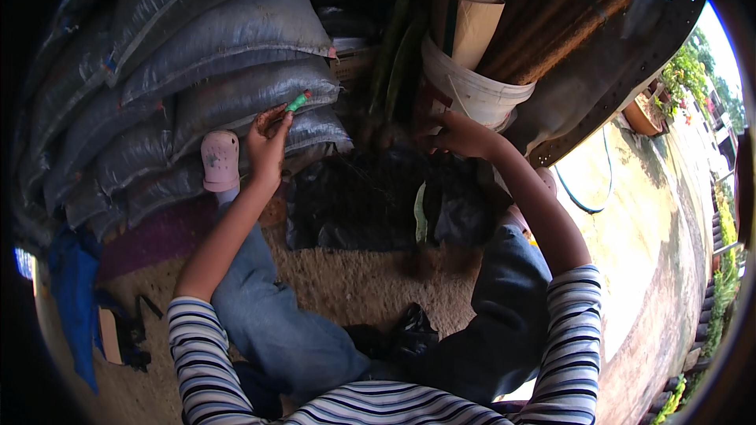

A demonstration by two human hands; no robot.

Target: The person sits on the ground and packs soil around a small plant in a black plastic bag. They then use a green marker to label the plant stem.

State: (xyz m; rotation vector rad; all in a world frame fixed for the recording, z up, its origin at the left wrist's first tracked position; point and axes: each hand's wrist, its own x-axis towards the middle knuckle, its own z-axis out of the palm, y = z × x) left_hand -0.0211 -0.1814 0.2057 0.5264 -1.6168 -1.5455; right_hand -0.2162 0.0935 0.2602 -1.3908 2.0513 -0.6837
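Note:
In my left hand [270,136] is a small green object [297,101] with a reddish tip, held between thumb and fingers; its exact kind is unclear. Dark soil coats those fingers. My right hand [463,134] has its fingers bent in front of a white plastic bucket [496,97], in shadow, so whether it grips anything cannot be told. Just left of it, long upright green leaves [399,65] rise from the dark. A black plastic sheet [348,236] lies below both hands, with a single long pale-green leaf [420,212] on it.
Filled grey sacks [230,53] are stacked at the left. The bucket holds a rolled cream sheet [479,26], beside brown corrugated sheets [567,29]. A black plastic bag [416,330] sits between my legs. A hose [582,206] and a potted plant [644,112] are outside right.

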